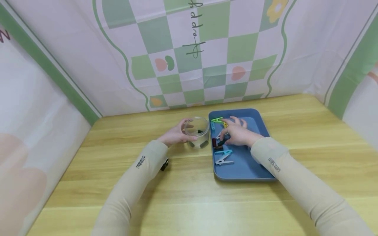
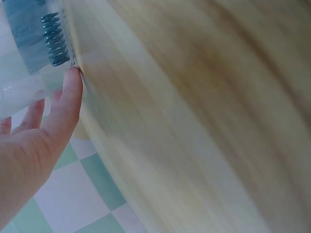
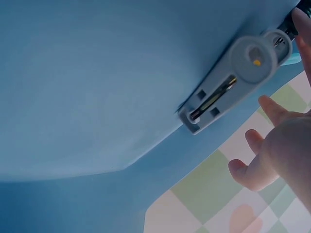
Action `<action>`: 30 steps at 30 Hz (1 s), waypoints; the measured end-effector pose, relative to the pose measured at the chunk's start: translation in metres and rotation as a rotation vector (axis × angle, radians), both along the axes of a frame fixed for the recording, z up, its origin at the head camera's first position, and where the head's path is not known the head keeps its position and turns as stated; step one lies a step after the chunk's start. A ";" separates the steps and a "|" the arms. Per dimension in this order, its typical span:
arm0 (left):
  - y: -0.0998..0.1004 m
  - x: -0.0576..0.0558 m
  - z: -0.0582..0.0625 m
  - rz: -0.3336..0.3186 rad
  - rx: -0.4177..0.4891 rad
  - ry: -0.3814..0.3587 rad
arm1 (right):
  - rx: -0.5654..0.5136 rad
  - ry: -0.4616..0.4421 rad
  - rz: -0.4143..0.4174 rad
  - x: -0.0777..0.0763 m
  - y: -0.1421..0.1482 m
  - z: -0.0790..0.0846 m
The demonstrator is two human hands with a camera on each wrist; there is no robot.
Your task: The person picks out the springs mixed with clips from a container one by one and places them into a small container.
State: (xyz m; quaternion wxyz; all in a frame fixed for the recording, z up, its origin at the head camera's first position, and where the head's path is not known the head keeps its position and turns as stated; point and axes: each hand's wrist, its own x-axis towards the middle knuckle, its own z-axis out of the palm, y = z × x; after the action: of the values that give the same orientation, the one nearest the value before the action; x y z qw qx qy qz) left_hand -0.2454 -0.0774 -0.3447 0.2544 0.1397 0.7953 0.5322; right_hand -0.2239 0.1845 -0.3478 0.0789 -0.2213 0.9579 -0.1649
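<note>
My left hand point(image 1: 177, 132) grips a clear round jar point(image 1: 197, 132) from its left side, thumb and fingers round the wall. Through the plastic, a dark green coil point(image 2: 55, 40) shows in the left wrist view. Over the blue tray point(image 1: 245, 175), my right hand point(image 1: 237, 133) pinches a small dark piece point(image 1: 224, 140) between thumb and fingers; its exact kind I cannot tell. Beside that hand lie a green clothespin point(image 1: 217, 120), a dark red piece point(image 1: 214, 142) and a black-and-gold coil point(image 1: 218, 148). A grey clothespin point(image 3: 228, 80) fills the middle of the right wrist view.
Nearer me in the tray lie a light blue clothespin point(image 1: 225, 152) and a whitish-grey one point(image 1: 223, 161). A small black object point(image 1: 164, 165) sits on the wooden table point(image 1: 189, 203) by my left sleeve. Checkered cloth point(image 1: 203, 75) hangs behind the table.
</note>
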 end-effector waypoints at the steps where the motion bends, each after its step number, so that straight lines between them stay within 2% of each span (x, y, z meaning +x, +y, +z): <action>1: 0.000 0.000 0.000 -0.001 0.001 -0.001 | 0.002 -0.001 -0.001 0.000 0.000 0.000; 10: 0.000 -0.001 -0.003 0.002 0.008 -0.011 | 0.008 0.007 -0.015 0.002 0.001 0.000; 30: -0.001 0.000 0.000 -0.002 0.020 -0.015 | -0.035 -0.010 -0.043 -0.002 0.006 0.003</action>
State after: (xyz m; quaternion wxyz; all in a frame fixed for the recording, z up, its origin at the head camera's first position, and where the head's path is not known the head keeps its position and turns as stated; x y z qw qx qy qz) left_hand -0.2453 -0.0780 -0.3450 0.2594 0.1390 0.7878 0.5411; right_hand -0.2263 0.1909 -0.3447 0.0761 -0.2013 0.9590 -0.1842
